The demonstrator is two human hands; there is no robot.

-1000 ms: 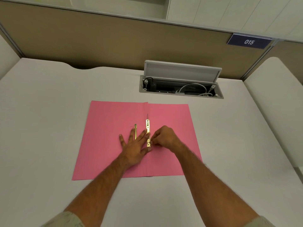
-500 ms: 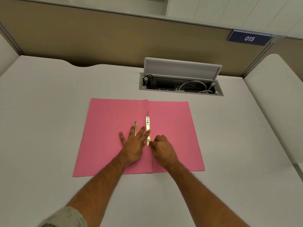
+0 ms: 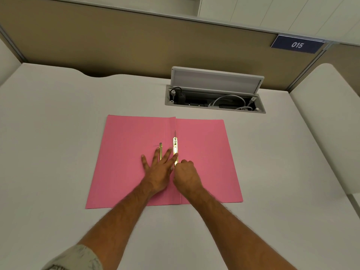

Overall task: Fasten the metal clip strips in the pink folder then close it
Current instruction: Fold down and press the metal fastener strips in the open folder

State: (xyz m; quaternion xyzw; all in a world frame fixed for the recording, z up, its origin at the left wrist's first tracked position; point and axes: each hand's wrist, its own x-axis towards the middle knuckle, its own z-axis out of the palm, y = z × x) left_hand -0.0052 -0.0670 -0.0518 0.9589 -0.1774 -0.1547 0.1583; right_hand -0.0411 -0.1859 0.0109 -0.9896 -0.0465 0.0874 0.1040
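A pink folder (image 3: 126,162) lies open and flat on the white desk. Along its centre fold sits a gold metal clip strip (image 3: 175,146); a second, thinner gold strip (image 3: 160,150) lies a little to its left on the left leaf. My left hand (image 3: 158,170) rests flat on the folder with fingers spread, its fingers covering the lower ends of both strips. My right hand (image 3: 186,175) is curled beside it, its fingertips pinching the near end of the centre strip. That near end is mostly hidden by my fingers.
An open cable box (image 3: 214,100) with a raised grey lid and white cables is set into the desk behind the folder. A brown partition (image 3: 116,41) with a blue 015 sign (image 3: 297,44) closes off the back. A white side panel (image 3: 327,121) stands at the right.
My right hand has swung from the right of the centre strip round to its near end, wrist now pointing toward me. The left hand has stayed flat in place.
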